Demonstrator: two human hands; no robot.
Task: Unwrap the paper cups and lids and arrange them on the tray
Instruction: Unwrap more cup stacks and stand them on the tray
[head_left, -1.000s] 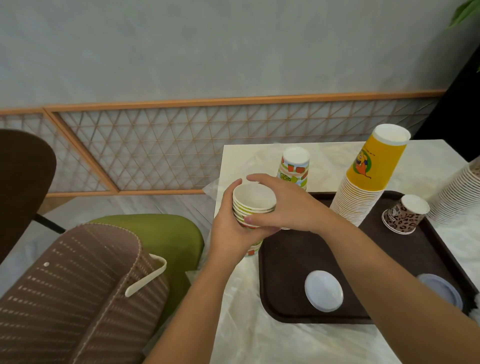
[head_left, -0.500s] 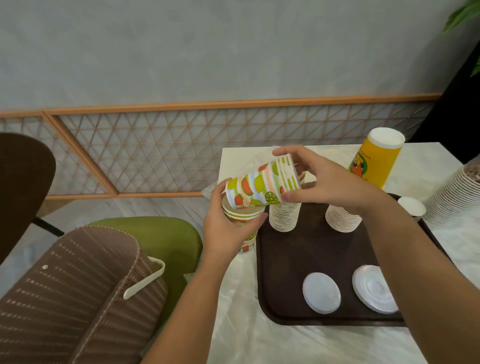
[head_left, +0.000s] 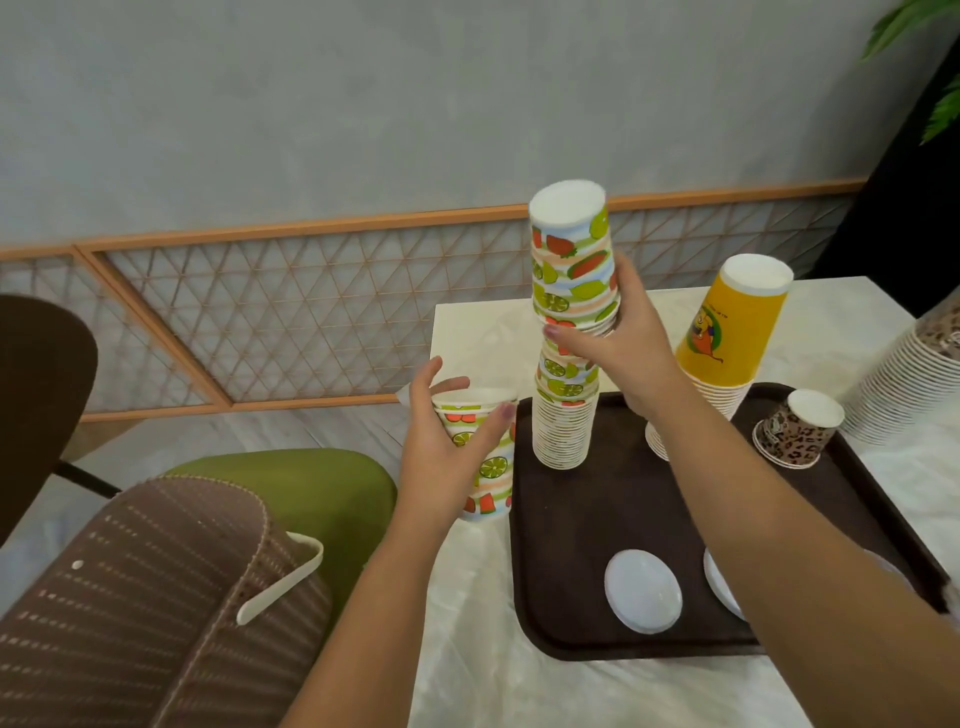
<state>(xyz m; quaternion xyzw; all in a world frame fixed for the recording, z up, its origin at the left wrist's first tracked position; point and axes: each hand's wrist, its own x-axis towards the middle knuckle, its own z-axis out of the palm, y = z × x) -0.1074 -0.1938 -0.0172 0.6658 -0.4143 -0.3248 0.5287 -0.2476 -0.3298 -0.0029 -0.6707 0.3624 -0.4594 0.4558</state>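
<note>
I am in the stacking step: my right hand (head_left: 618, 338) grips an upside-down batch of fruit cups (head_left: 571, 260) by its rims, held just over the fruit-cup stack (head_left: 563, 415) standing on the brown tray (head_left: 571, 519). My left hand (head_left: 447, 447) wraps the remaining fruit cups (head_left: 485, 457), upright on the table just left of the tray. Next, I judge, the batch must come down squarely so the rims nest without tipping the stack. Half a second ago I held that batch tilted sideways over the left hand's cups; now it is inverted and above the stack. Two white lids (head_left: 643, 592) lie at the tray's near edge.
</note>
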